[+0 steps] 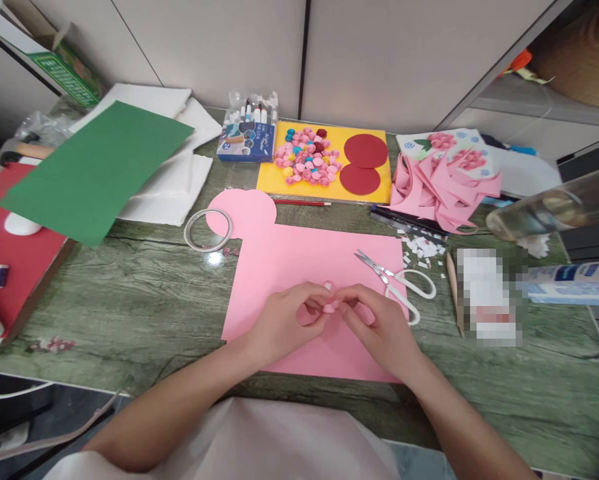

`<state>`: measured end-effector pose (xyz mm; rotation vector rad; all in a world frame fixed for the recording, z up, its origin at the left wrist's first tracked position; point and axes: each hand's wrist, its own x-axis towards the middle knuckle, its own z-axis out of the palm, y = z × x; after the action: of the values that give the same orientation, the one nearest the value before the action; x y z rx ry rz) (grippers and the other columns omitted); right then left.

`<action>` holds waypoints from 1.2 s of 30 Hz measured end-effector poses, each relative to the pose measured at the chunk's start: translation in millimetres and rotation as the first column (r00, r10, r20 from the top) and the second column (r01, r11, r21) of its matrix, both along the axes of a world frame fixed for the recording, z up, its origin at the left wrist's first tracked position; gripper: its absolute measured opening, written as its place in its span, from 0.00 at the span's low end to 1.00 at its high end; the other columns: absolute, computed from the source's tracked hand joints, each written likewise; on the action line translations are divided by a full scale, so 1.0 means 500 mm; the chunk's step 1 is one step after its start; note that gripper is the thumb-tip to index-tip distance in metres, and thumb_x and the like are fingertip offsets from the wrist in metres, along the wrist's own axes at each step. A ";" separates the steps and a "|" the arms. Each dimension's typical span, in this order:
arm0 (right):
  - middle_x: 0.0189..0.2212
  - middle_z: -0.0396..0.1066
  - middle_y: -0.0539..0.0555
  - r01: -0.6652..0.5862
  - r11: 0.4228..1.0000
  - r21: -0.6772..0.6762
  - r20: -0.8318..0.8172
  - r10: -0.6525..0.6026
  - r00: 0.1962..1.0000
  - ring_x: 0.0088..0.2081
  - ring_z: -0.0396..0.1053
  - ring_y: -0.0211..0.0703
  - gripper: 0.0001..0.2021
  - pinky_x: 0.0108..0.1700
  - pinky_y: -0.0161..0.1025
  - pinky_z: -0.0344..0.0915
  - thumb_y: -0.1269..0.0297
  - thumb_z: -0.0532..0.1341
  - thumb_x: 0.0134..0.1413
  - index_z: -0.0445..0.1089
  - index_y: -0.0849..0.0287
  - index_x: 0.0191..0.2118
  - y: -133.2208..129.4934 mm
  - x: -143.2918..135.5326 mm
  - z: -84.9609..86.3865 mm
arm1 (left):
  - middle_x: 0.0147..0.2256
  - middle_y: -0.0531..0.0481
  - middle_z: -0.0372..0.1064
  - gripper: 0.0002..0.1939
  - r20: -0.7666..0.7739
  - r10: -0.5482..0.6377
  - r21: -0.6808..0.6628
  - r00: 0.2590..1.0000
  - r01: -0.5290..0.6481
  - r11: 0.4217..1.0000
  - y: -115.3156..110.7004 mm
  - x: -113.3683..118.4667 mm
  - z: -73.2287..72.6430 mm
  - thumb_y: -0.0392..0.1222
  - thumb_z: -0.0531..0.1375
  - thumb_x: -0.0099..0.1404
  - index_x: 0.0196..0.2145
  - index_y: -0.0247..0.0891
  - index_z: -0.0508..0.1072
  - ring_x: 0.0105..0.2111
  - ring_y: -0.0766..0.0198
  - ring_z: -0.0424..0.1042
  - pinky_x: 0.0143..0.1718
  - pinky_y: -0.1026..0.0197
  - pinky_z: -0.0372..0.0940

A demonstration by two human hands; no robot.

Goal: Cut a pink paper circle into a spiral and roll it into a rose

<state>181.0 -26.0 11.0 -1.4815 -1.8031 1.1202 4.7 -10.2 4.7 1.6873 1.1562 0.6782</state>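
Note:
Both my left hand [299, 312] and my right hand [372, 317] pinch a small curled pink paper piece [331, 303] between their fingertips. The two hands meet over a large pink paper sheet [299, 260]. Scissors with white handles [392, 277] lie with their blades apart on the sheet's right side, just beyond my right hand. Round pink paper pieces [244, 207] sit at the sheet's upper left corner, partly under a roll of tape [208, 230]. The fingers hide part of the curled piece.
Rolled paper flowers [309, 157] and dark red circles [364, 152] rest on yellow paper [329, 193]. Behind stands a marker box [247, 137]. Pink paper scraps [439, 187] and white bits [424, 247] lie right. Green paper [104, 170] covers white sheets at left. A bottle [574, 280] is at right.

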 end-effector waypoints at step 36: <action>0.35 0.68 0.53 -0.007 0.985 0.171 0.033 0.001 0.999 0.39 0.67 0.43 0.05 0.42 0.42 0.66 0.67 0.59 0.54 0.69 0.53 0.37 0.007 -0.006 -0.006 | 0.34 0.51 0.72 0.15 0.283 0.186 -0.181 0.941 -0.138 0.974 -0.001 0.008 -0.008 0.31 0.61 0.54 0.40 0.39 0.66 0.34 0.68 0.72 0.38 0.64 0.67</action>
<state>178.2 -22.7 8.2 -1.4032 -1.8750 0.9227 8.8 -10.6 0.7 1.3121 1.1079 0.8868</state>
